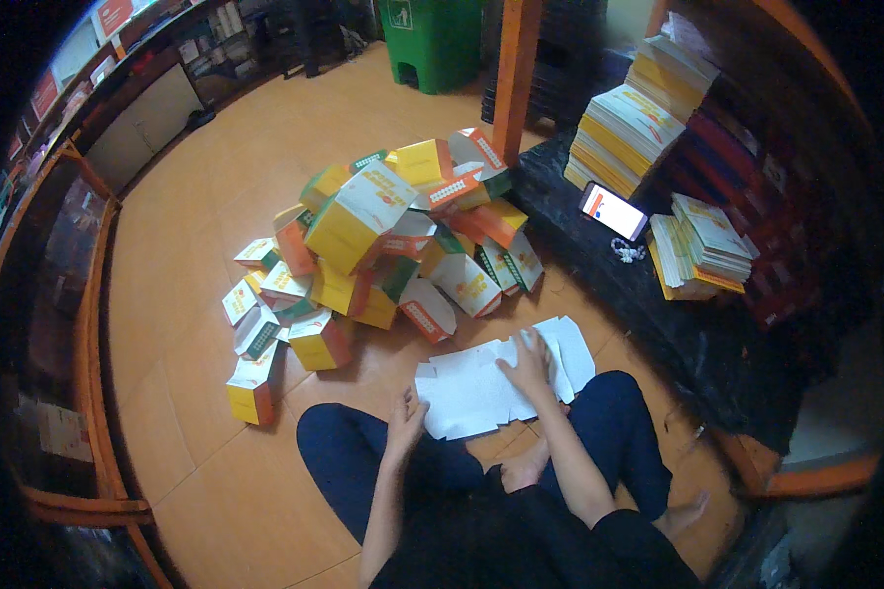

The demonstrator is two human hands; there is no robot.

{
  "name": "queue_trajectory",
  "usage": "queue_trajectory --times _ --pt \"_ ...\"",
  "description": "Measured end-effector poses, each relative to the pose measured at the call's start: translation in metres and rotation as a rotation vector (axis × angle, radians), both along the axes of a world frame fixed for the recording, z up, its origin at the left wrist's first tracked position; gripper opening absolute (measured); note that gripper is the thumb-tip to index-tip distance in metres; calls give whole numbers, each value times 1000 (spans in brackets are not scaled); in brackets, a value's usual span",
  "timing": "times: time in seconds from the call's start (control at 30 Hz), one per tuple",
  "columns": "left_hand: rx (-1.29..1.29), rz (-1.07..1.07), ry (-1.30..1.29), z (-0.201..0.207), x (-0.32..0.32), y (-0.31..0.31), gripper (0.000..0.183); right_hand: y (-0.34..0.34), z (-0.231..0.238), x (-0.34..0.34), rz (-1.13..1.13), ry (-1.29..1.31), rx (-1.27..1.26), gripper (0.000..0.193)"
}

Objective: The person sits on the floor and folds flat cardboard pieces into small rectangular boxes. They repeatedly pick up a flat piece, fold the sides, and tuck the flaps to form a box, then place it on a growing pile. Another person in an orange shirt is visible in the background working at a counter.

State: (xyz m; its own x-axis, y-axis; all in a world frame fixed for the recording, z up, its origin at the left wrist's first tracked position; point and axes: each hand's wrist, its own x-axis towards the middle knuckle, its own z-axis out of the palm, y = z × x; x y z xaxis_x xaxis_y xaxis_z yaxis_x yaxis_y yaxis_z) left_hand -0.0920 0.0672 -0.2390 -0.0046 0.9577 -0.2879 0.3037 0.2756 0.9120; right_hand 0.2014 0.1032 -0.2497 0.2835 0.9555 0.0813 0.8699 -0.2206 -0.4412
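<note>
Steadying the carton blank point(469, 391) evenly, I'm gripping its edge with my left hand point(406, 422) and resting my right hand point(530, 369), fingers spread, lightly atop.

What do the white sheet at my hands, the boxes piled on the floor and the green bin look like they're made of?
White sheet: probably thin cardboard, matte, judging by its stiff, notched edges.
Piled boxes: likely printed card with flat panels and sharp creases; any coating is unclear.
Green bin: likely moulded plastic, given its even colour and smooth sides.
</note>
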Motion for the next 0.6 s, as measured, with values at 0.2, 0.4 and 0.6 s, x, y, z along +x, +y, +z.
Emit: queue_trajectory --times 0.2,0.4,0.6 --pt "-19 -17 112 -15 29 11 54 -20 15 48 -252 148 -215 73" --pt "10 -103 -82 -16 28 9 37 -15 28 -2 132 -7 67 70" --pt "48 -40 -361 15 27 -1 26 -13 74 -41 452 169 387 32"
